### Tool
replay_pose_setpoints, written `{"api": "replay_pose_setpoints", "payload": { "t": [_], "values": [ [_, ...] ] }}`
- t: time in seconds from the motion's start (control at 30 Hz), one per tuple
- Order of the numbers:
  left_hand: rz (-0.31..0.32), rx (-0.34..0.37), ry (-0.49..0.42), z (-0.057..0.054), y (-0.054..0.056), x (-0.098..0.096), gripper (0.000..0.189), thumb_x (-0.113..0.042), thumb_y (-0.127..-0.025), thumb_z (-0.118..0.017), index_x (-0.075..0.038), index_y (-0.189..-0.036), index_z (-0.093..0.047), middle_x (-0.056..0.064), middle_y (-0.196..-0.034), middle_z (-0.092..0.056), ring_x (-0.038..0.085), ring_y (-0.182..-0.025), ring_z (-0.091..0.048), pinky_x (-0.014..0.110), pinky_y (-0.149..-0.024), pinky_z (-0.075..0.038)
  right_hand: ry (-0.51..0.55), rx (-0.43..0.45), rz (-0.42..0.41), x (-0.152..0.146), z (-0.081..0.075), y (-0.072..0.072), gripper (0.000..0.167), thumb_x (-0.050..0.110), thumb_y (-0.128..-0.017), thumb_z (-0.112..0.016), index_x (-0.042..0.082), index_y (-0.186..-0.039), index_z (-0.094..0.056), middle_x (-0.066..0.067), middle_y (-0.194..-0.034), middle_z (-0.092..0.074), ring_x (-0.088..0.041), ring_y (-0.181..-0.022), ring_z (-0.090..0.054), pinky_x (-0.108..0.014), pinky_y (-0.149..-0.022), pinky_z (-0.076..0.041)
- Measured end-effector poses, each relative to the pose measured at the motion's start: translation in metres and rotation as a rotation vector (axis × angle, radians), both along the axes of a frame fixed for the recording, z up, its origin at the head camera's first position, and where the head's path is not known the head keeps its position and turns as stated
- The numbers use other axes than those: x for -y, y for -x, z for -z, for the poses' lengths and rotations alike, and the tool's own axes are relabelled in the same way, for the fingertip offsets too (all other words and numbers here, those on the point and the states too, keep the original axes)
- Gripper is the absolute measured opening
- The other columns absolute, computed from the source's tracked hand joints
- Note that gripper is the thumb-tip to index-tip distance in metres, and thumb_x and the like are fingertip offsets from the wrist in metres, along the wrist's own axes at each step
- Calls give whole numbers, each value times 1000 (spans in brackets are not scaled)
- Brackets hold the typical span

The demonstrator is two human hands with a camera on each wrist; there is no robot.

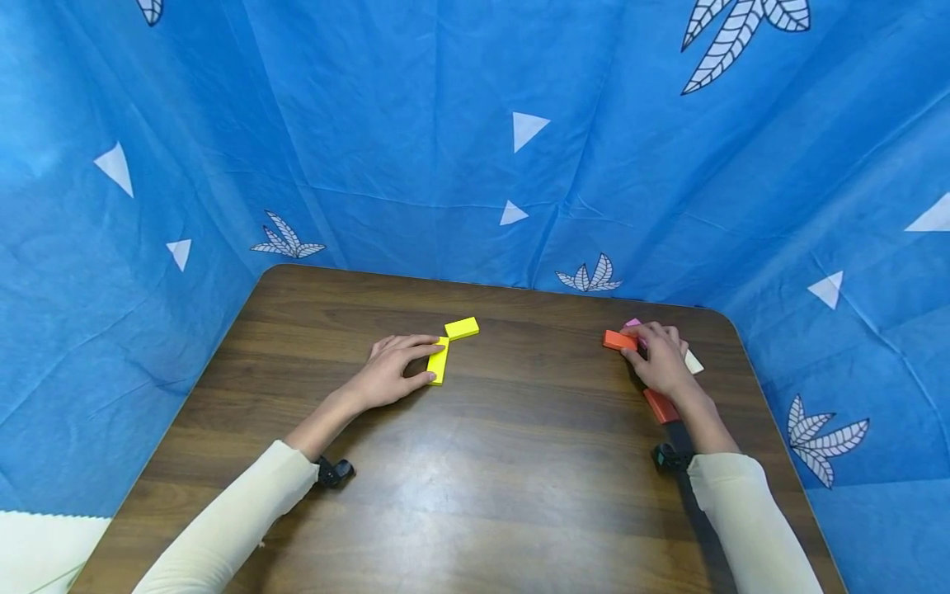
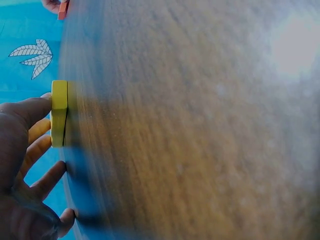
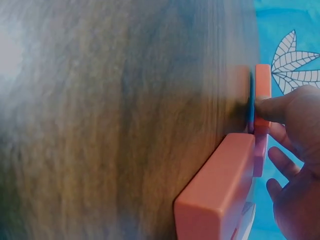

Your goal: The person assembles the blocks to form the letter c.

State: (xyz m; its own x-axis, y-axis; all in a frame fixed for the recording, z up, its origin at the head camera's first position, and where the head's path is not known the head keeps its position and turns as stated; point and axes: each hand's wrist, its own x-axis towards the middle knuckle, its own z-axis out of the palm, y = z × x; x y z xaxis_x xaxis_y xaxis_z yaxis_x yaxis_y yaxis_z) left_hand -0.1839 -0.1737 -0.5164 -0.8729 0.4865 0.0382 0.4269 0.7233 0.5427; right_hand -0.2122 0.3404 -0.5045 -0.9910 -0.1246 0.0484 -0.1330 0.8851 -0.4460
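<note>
My left hand pinches a yellow block lying on the table, thumb at its near end and a finger at its far end. A second yellow block lies just beyond, close to that block's far corner. On the right side, my right hand holds an orange block between thumb and fingers; the right wrist view shows a gap between this block and the tabletop. Partly hidden behind that hand are a pink block and a white block. Nearer the right wrist lies a red block.
The brown wooden table has rounded far corners. A blue curtain with white leaf and triangle prints hangs behind it and along both sides. A small black wrist camera sits at the left cuff, another at the right.
</note>
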Motion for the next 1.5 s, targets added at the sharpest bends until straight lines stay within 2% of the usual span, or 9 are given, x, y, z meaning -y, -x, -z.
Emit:
{"api": "replay_pose_setpoints", "payload": {
  "t": [0.23, 0.5, 0.87, 1.1, 1.5],
  "values": [
    [2, 1, -3, 0, 0, 0, 56, -37, -104, -73, -20, -156, -60, 0, -165, -54, 35, -156, -45, 74, -127, -19, -1, 18, -12, 10, -3, -1, 36, 18, -105, -71, 6, -138, -66, -27, -144, -58, -50, -135, -39, -73, -108, -25],
    [0, -5, 2, -1, -2, -1, 56, -37, -104, -73, -20, -155, -61, 1, -165, -54, 36, -155, -46, 74, -126, -20, 27, -27, -43, 18, -3, -1, 33, 16, -105, -71, 3, -135, -67, -29, -138, -59, -52, -131, -41, -73, -102, -27],
    [2, -10, -6, 2, -2, 0, 55, -37, -103, -73, -21, -155, -61, -1, -165, -54, 35, -155, -46, 74, -126, -20, 37, 6, -44, 22, 0, 1, 36, 19, -106, -70, 3, -138, -65, -29, -145, -57, -52, -138, -40, -73, -108, -27],
    [1, -10, -4, 2, -2, 0, 56, -37, -104, -73, -21, -155, -61, 0, -165, -54, 35, -155, -45, 75, -126, -19, 48, -10, -64, 24, 1, 2, 36, 17, -106, -70, 2, -138, -65, -27, -139, -59, -51, -131, -44, -73, -104, -30],
    [2, -29, -15, -1, -4, 0, 56, -33, -102, -76, -20, -154, -62, 1, -164, -55, 37, -154, -47, 77, -125, -19, 76, 5, -43, 33, -1, 4, 38, 17, -105, -70, 2, -139, -63, -26, -138, -57, -49, -134, -49, -72, -110, -30]
  ]
}}
